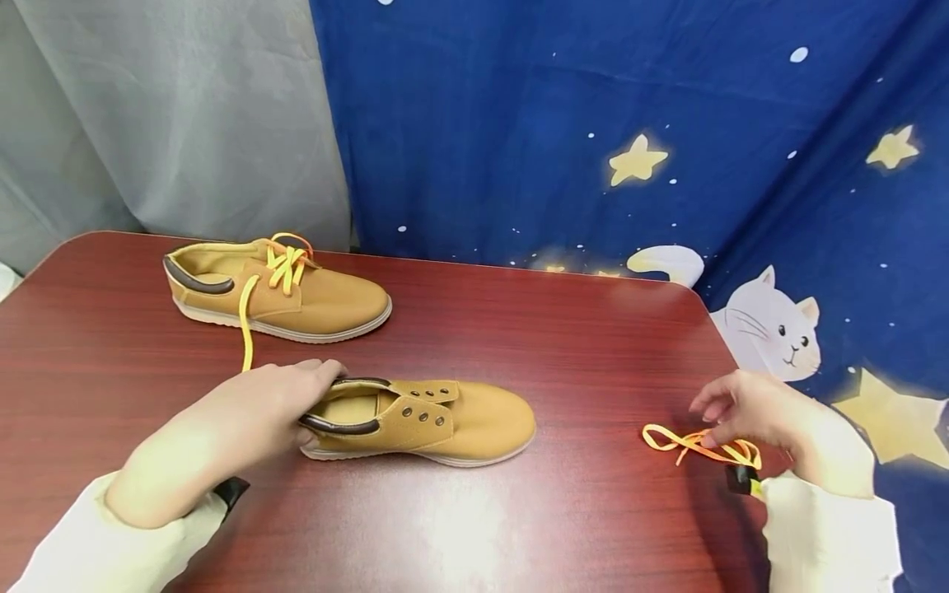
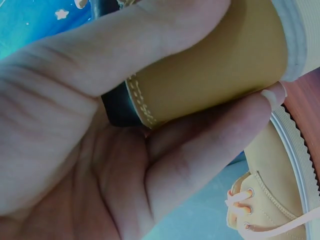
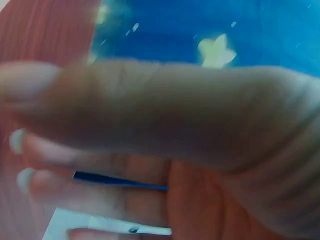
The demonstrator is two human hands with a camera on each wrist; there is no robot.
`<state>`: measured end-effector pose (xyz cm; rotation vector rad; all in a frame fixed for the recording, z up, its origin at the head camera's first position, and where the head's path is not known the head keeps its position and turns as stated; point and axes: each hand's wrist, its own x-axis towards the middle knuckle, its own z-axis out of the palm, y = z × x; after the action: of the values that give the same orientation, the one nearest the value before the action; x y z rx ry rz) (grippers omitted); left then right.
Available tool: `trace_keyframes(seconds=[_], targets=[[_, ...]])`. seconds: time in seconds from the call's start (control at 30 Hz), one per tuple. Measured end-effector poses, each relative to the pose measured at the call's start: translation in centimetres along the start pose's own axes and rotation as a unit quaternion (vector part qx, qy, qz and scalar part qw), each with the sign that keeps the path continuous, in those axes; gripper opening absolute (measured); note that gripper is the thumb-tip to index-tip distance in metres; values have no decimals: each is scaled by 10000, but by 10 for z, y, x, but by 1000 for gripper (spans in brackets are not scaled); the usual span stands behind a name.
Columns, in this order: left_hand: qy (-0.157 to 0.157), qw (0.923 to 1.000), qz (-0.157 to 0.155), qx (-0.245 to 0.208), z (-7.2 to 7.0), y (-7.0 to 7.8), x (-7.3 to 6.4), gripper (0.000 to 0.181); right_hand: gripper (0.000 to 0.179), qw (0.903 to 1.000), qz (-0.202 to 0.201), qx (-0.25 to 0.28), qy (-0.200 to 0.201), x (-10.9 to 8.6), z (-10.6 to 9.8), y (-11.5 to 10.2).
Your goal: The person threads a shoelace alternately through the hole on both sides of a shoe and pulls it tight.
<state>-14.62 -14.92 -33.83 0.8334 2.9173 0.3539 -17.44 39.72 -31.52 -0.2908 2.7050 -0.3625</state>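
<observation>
A tan shoe point(image 1: 489, 416) with bare eyelets stands on the table, toe to the right. My left hand point(image 1: 255, 412) grips it round the heel. The left wrist view shows thumb and fingers on either side of the tan heel point(image 2: 210, 75) below its dark collar. Over at the right edge of the table, my right hand point(image 1: 771, 420) hovers with loosely bent fingers by a loose yellow-orange shoelace point(image 1: 667, 436). No lace shows between the fingers in the right wrist view, where the thumb point(image 3: 150, 107) hides part of the hand.
Behind the left hand stands a second tan shoe point(image 1: 334, 296), laced in yellow and orange, one lace end point(image 1: 245, 321) hanging down its side. The reddish-brown table point(image 1: 578, 346) ends at a grey curtain point(image 1: 222, 123) and a blue starry curtain point(image 1: 504, 123).
</observation>
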Motion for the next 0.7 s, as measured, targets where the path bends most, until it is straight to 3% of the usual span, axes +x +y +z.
trace_keyframes(seconds=[0.1, 0.23, 0.33, 0.5, 0.7], targets=[[-58, 9999, -85, 32, -1, 0, 0, 61, 47, 9970, 443, 310, -549, 6, 5, 5], [-63, 9999, -120, 52, 0, 1, 1, 61, 46, 9950, 721, 122, -676, 12, 14, 4], [-46, 9999, -109, 59, 0, 1, 1, 61, 37, 9964, 610, -172, -562, 15, 17, 2], [-125, 9997, -181, 78, 1, 1, 0, 60, 22, 9979, 342, -149, -522, 19, 21, -3], [-116, 9996, -221, 108, 0, 4, 1, 59, 19, 9994, 24, -76, -349, 25, 25, -9]])
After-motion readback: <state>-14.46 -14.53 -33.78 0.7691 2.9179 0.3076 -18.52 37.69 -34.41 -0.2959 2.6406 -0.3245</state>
